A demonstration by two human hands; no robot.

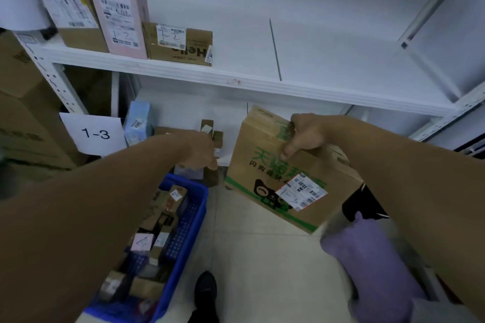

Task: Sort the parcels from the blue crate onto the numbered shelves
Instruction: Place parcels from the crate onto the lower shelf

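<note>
Right grip (304, 136) pinches the cardboard box (275, 178) marked 1-3; left grip (202, 149) unclear. Next, likely shelving it right of the 1-3 sign (97, 134).

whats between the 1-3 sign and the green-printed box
Head view: pale blue box, left hand, small brown boxes, then the green-printed box.

A tilted brown box (273, 165) with green print and a label marked 1-3 hangs from the right hand (307, 136), at 3 o'clock from the blue crate (189, 225) full of small parcels (168, 199).
</note>
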